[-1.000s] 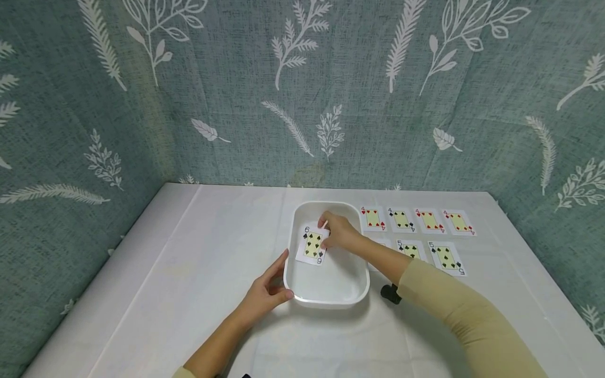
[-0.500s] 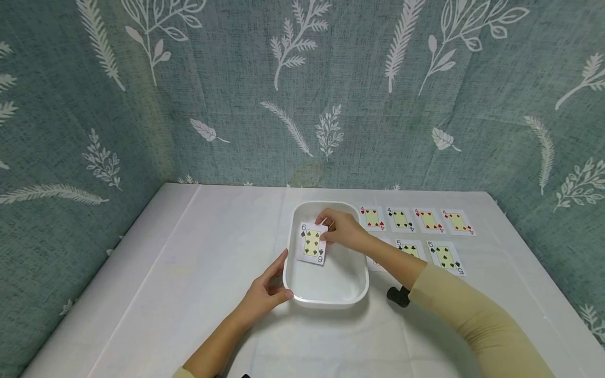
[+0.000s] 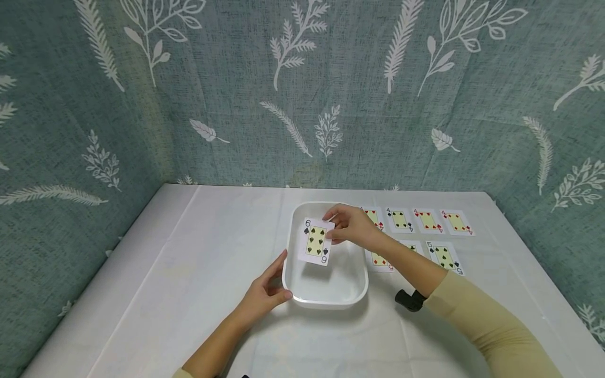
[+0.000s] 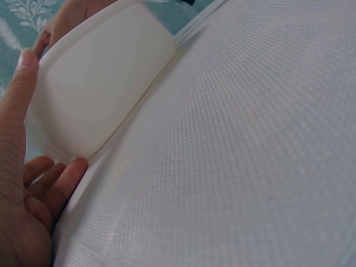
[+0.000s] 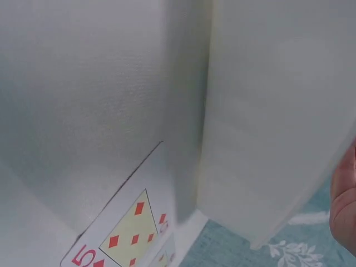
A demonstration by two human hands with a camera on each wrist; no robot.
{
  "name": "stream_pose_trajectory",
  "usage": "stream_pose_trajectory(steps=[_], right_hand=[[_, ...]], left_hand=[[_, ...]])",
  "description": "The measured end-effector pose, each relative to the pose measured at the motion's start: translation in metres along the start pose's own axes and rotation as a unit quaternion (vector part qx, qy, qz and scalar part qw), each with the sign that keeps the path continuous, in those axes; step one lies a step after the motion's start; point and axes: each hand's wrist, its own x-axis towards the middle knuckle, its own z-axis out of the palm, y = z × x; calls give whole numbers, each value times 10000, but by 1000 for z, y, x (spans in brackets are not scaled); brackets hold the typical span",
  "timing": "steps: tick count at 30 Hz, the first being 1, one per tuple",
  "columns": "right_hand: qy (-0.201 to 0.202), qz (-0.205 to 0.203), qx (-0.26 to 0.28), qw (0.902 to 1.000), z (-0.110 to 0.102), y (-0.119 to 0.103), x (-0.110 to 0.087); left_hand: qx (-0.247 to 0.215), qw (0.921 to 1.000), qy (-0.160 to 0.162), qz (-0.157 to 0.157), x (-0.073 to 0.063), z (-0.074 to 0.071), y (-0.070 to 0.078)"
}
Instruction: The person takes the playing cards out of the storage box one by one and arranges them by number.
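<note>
In the head view my right hand pinches a six of spades by its right edge, between thumb and fingers. Face up and slightly tilted, the card hovers over the white tray and casts a shadow on its floor. My left hand holds the tray's near left corner, thumb at the front and fingers along the side. The left wrist view has that left hand against the tray's outer wall. Only part of the right hand shows in the right wrist view, beyond the tray wall.
Right of the tray lies a row of fours, including a four of spades and a four of diamonds. A nearer row holds a five of diamonds, partly covered five of clubs and five of spades. Patterned fabric stands behind the table.
My right hand has lifted the six of spades from the tray floor and drawn back slightly to the right, uncovering more of the five of diamonds. The left hand stays put.
</note>
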Motion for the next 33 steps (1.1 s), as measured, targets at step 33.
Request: stream_pose_trajectory(steps=[33], right_hand=[[-78, 34, -209, 9997, -47, -5, -79]], left_hand=[[-236, 9992, -96, 319, 0, 0, 0]])
